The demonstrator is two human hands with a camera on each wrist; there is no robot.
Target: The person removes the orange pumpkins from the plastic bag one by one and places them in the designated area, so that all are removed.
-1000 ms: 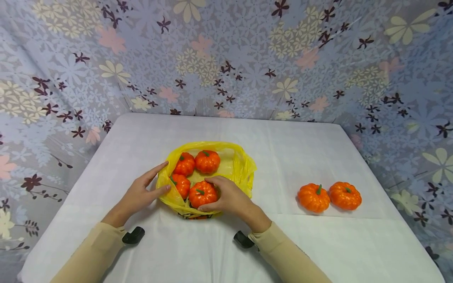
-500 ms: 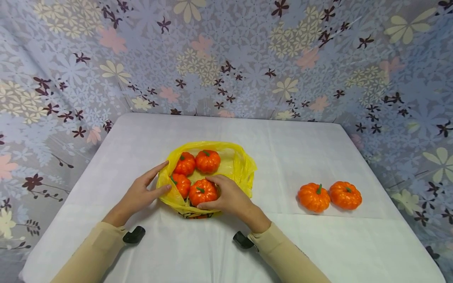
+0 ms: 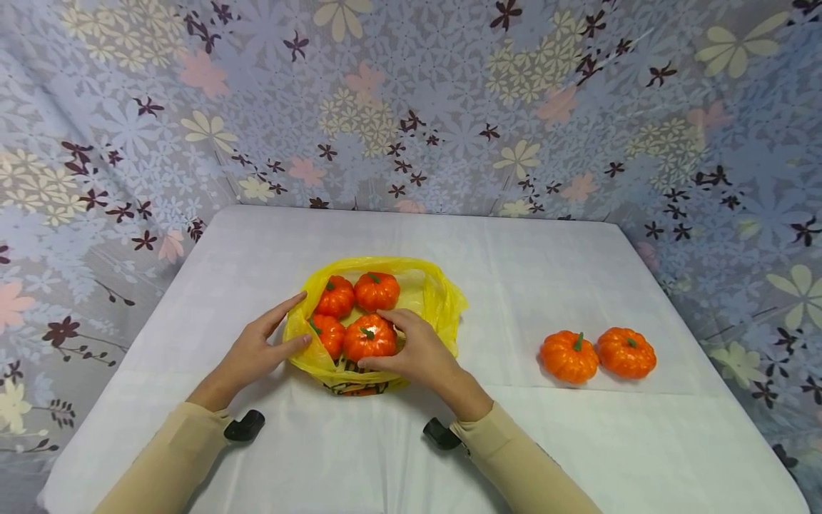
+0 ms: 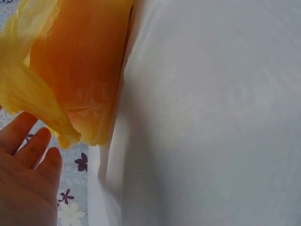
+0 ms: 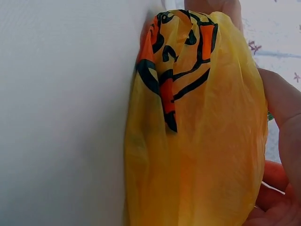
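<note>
A yellow plastic bag (image 3: 443,314), mouth spread wide, stands on the white table with small orange pumpkins inside. My right hand (image 3: 424,350) grips the front right pumpkin (image 3: 367,341) between fingers and thumb, close to the bag's front edge. Beside it sits a pumpkin (image 3: 330,334) partly covered by the bag's left wall. Two others, a pumpkin (image 3: 335,297) and a pumpkin (image 3: 377,292), lie at the back of the bag. My left hand (image 3: 257,350) rests on the bag's left side with fingers extended. In the right wrist view, the bag's printed front (image 5: 197,117) hides the held pumpkin.
To the right on the table, a pumpkin (image 3: 569,358) lies side by side with another pumpkin (image 3: 626,353). A flowered cloth (image 3: 411,107) hangs behind the white table (image 3: 546,271). Dark wrist-worn cameras sit at both cuffs.
The right hand has raised the front right pumpkin slightly and shifted it a little toward the back of the bag. The left hand has stayed in place.
</note>
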